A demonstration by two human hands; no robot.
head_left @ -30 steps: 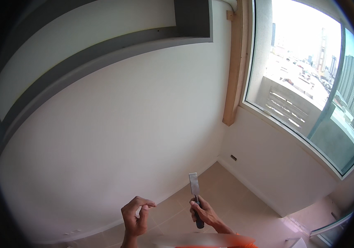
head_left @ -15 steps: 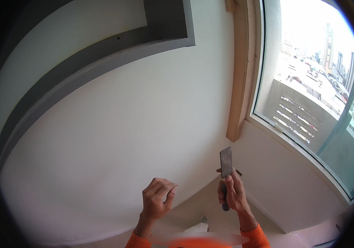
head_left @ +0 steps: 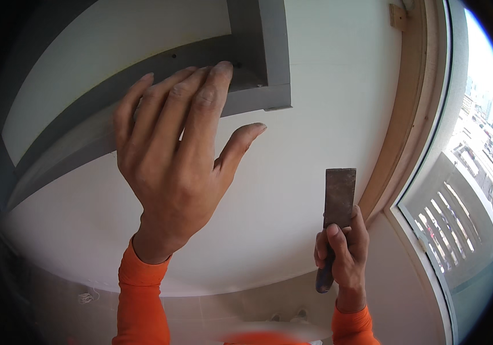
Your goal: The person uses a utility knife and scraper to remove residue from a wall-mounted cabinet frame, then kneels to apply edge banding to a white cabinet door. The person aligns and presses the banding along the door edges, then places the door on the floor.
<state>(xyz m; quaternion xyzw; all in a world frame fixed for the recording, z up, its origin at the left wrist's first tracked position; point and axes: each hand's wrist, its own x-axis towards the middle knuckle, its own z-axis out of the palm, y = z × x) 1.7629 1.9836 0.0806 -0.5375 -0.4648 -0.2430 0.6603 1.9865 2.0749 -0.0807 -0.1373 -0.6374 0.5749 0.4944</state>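
Note:
My left hand (head_left: pixel 171 149) is raised at the grey recessed wall shelf (head_left: pixel 275 95), fingers stretched out and thumb apart, with nothing held. Its fingertips overlap the shelf's front ledge; whether they touch it I cannot tell. Lower and to the right, my right hand (head_left: pixel 347 253) is closed round the dark handle of a putty knife (head_left: pixel 340 195). The flat, greyish-brown blade points upward, well away from the shelf. A white wall (head_left: pixel 292 172) lies behind both hands.
On the right a wooden post (head_left: pixel 404 115) runs down beside a window (head_left: pixel 430 247) overlooking buildings. A tan floor (head_left: pixel 223 310) shows below the wall, with a bit of pale string (head_left: pixel 87 297) at the left.
My left hand has risen from low down to the shelf and its fingers have opened out. My right hand has come up slightly, still holding the putty knife. The view has turned left.

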